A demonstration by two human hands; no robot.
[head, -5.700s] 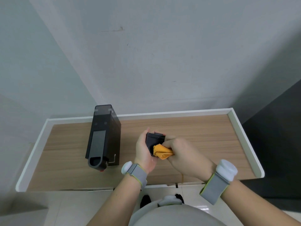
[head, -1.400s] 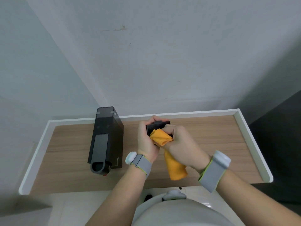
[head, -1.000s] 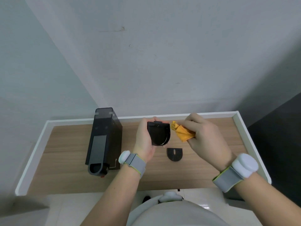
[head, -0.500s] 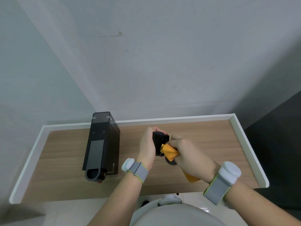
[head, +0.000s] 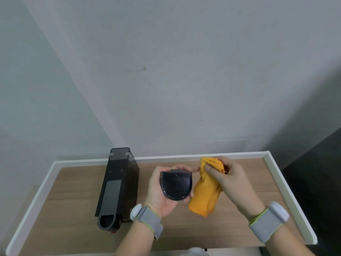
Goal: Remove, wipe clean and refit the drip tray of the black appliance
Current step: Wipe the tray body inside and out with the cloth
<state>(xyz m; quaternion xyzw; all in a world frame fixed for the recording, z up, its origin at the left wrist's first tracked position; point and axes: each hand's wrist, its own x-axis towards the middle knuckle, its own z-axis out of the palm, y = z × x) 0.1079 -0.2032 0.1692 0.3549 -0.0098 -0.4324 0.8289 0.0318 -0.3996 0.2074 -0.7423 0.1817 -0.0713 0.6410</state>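
The black appliance (head: 118,187) stands on the left half of the wooden table (head: 73,224). My left hand (head: 162,193) holds the black D-shaped drip tray (head: 176,185) above the table's middle, with its hollow side facing me. My right hand (head: 230,182) is to the right of the tray and grips the top of an orange cloth (head: 206,193), which hangs down beside the tray without touching its inside. The tray's grate, seen earlier on the table, is hidden now.
A raised white rim (head: 287,196) runs round the back and sides of the table. A grey wall rises behind it, and a dark surface (head: 317,174) lies beyond the right edge. Both wrists wear grey bands.
My right hand has pulled the orange cloth out of the tray and off to the right. My left hand has turned the tray so its open side faces me.
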